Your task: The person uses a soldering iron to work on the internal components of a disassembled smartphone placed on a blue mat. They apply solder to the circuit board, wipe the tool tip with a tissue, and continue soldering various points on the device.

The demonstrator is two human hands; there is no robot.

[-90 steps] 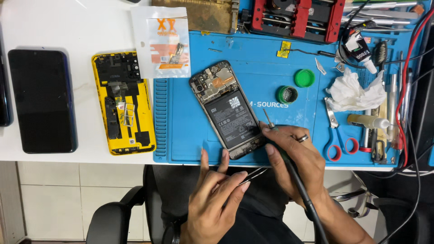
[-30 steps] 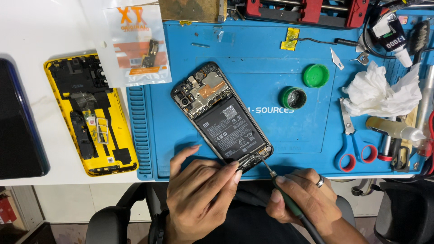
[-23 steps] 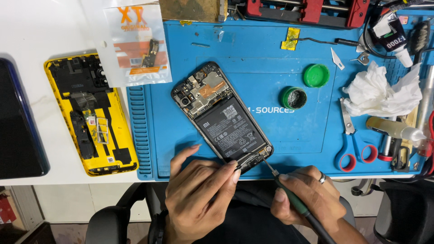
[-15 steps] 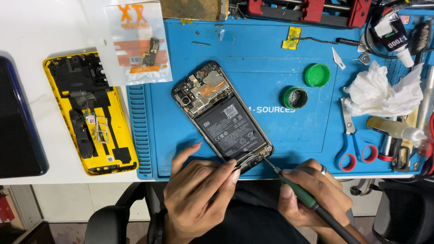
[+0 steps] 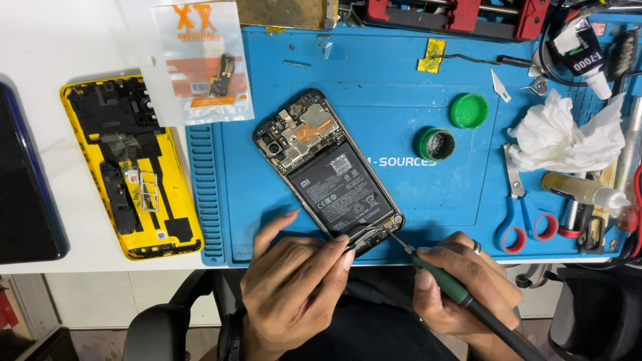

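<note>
An opened phone [image 5: 329,175] lies back-up and slanted on the blue work mat [image 5: 414,87], which sits on the white desk [image 5: 67,47]. The phone's battery and circuit board are bare. Its lower end points toward the person, near the mat's front edge.

The left hand [image 5: 294,287] pinches a pair of tweezers [image 5: 366,234] between thumb and fingertips; the tips rest at the phone's bottom corner. The right hand [image 5: 465,284] is closed around a green-handled soldering iron [image 5: 445,281], whose thin tip meets the same corner, just beside the tweezers. A dark cable runs from the iron toward the lower right.

Around the phone the mat is crowded on the right. A small open green tin [image 5: 436,143] stands near the phone, its lid [image 5: 469,110] just beyond it. Farther right lie crumpled white tissue [image 5: 568,137], scissors with blue and red handles [image 5: 525,214], a glue tube [image 5: 585,57] and a small bottle [image 5: 582,190]. A strip of yellow tape [image 5: 432,55] sticks near the mat's far edge.

To the left, off the mat, a yellow phone frame [image 5: 130,174] lies face-open, a clear parts bag [image 5: 200,63] overlaps its top, and a dark phone screen [image 5: 27,187] lies at the desk's edge. Nothing lies between the hands and the phone's lower corner.
</note>
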